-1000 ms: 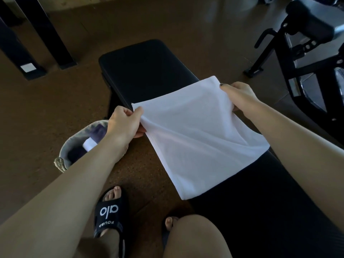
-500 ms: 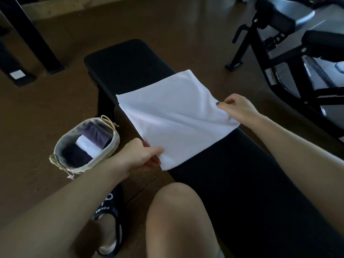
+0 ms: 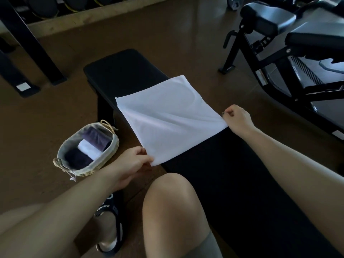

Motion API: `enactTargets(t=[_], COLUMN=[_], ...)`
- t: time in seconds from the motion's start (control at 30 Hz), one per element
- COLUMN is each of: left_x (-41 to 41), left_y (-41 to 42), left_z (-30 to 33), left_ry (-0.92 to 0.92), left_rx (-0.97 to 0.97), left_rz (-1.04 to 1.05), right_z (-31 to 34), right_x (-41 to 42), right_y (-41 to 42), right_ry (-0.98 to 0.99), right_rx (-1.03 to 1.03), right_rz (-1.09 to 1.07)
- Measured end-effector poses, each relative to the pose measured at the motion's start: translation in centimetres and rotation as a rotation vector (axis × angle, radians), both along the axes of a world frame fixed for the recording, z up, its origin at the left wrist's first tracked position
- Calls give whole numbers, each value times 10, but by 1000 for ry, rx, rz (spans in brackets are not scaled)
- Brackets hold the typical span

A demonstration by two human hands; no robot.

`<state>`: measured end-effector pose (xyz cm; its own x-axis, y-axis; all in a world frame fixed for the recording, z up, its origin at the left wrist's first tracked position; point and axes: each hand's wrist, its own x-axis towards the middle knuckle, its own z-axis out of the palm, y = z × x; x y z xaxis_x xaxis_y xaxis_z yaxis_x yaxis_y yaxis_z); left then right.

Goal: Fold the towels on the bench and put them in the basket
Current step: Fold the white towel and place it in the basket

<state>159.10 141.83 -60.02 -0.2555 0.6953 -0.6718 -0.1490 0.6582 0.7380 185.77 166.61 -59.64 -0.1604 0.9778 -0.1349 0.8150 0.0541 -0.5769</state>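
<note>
A white towel (image 3: pixel 167 118) lies spread across the black padded bench (image 3: pixel 128 71), its left part hanging past the bench edge. My left hand (image 3: pixel 132 162) pinches the towel's near left corner, just off the bench side. My right hand (image 3: pixel 237 120) pinches the near right corner at the bench's right edge. The towel is slightly lifted and creased between the two hands. A woven basket (image 3: pixel 111 148) with a cloth liner sits on the floor left of the bench, holding two dark folded towels and one white one.
My bare knee (image 3: pixel 173 198) rises in front of the bench, and my foot in a black slide sandal (image 3: pixel 111 220) rests on the brown floor. Black gym machine frames stand at right (image 3: pixel 279 58) and at upper left (image 3: pixel 33 53).
Both hands went from the towel's far corners to its near corners, which they now pinch. The towel has settled flatter on the bench. The view has tilted, so the basket shows fully.
</note>
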Motion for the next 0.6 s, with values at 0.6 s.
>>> enactTargets(t=[0.6], left_x=[12], left_y=[-3], left_z=[-6], left_ry=[30], left_rx=[-41], left_rz=[4], right_z=[12], right_x=[7], right_y=[3], right_ry=[11], right_rx=[-211], right_rz=[37])
